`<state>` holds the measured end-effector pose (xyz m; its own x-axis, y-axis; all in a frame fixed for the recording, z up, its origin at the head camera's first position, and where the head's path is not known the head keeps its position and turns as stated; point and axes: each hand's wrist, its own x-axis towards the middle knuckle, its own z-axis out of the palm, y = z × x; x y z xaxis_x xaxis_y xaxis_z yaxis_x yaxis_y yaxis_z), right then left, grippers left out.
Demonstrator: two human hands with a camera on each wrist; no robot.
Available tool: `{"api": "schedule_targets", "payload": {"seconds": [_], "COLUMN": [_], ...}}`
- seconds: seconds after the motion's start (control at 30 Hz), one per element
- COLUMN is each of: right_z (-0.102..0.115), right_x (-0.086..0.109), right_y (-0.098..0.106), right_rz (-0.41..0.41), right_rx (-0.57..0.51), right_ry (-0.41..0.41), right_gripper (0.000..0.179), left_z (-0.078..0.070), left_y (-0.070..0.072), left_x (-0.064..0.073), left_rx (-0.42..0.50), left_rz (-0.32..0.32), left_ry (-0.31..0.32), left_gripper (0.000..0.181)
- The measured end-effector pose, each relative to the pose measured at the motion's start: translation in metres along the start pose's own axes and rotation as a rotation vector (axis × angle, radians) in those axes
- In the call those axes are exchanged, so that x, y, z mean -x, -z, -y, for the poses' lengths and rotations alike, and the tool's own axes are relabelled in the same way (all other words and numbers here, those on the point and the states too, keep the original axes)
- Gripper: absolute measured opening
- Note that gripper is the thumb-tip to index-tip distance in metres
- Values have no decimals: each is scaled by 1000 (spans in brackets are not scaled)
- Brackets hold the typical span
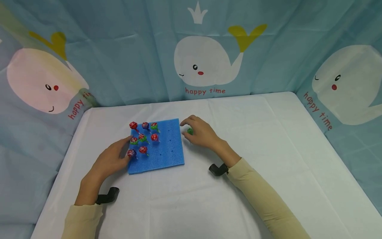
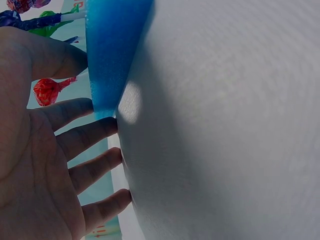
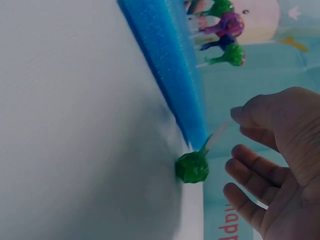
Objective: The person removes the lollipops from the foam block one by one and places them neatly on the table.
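Note:
A blue foam board [image 1: 167, 156] lies on the table, with several wrapped lollipops [image 1: 143, 150] standing in it by their sticks, mostly toward its left side. My left hand [image 1: 111, 158] rests at the board's left edge, thumb and fingers spread, fingertips right at the foam. Just off the right edge lies a green-wrapped lollipop [image 3: 192, 167], its white stick tilted up. Over it is my right hand [image 1: 201, 132], thumb and fingers parted and partly hiding it in the head view. In the right wrist view the thumb tip is close to the stick's end.
A white cloth covers the table [image 1: 185, 202]. Small holes dot the right part of the board. Behind and at the sides hangs a blue curtain [image 1: 125, 66] printed with whales. Black wrist camera mounts [image 1: 219, 169] jut out from both wrists.

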<state>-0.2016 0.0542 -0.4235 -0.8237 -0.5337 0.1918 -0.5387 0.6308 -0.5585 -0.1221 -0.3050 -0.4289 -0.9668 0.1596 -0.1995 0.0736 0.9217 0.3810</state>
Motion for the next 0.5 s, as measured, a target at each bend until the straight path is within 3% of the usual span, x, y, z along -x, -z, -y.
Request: {"api": "schedule_targets", "payload": {"seconds": [0.5], "right_z": [19], "right_x": [-7], "right_y": [6], "right_rz": [31], "right_rx": [-12], "right_ry": [87], "right_gripper": [32], "left_z": [-1], "left_y": [1], "left_x": [1], "left_rx": [5], "left_rz": [7], "left_ry": [-1], "left_gripper": [77]}}
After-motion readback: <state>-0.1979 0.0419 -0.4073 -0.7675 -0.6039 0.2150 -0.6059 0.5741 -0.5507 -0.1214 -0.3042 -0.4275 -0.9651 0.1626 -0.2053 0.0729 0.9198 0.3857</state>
